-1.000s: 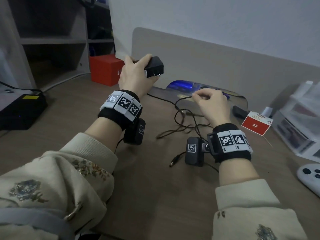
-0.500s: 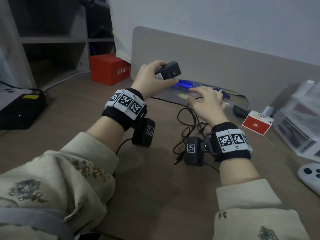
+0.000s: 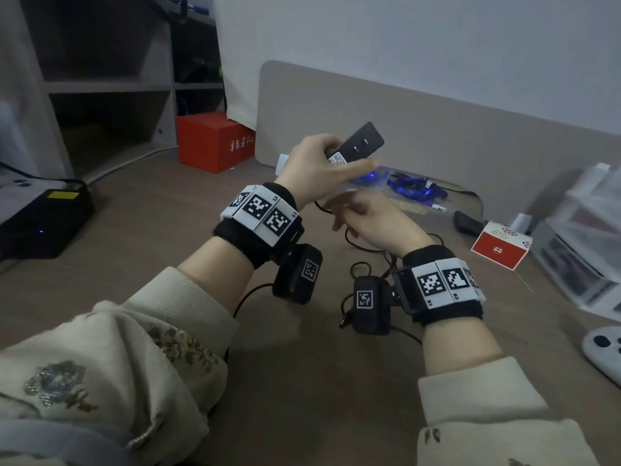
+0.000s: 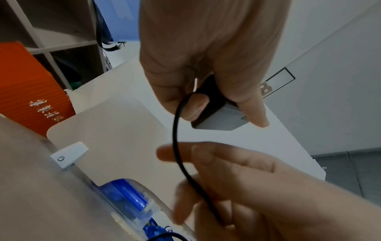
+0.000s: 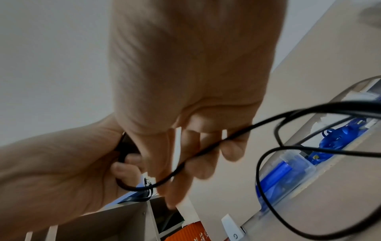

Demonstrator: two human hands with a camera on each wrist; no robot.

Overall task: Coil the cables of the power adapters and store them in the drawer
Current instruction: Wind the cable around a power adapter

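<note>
My left hand (image 3: pixel 322 169) grips a black power adapter (image 3: pixel 358 146) held up over the desk, its prong face turned upward. The adapter (image 4: pixel 214 117) shows between thumb and fingers in the left wrist view, and its thin black cable (image 4: pixel 177 130) hangs down from it. Just below, my right hand (image 3: pixel 366 223) reaches left with loosely spread fingers (image 5: pixel 204 159). The cable (image 5: pixel 206 146) runs across their palm side without a clear pinch. The rest of the cable (image 3: pixel 364 264) lies in loose loops on the desk, ending in a barrel plug (image 3: pixel 343 322).
A translucent plastic drawer unit (image 3: pixel 584 237) stands at the right edge. A red-and-white box (image 3: pixel 500 248), a dark object (image 3: pixel 467 223) and a white controller (image 3: pixel 605 351) lie near it. A desk recess (image 3: pixel 413 191) holds blue items. A red box (image 3: pixel 211 142) and a black device (image 3: pixel 43 223) sit left.
My left hand has carried the adapter up and to the right, turning it. My right hand has released its pinch and moved left under the adapter. The cable loops have drawn closer.
</note>
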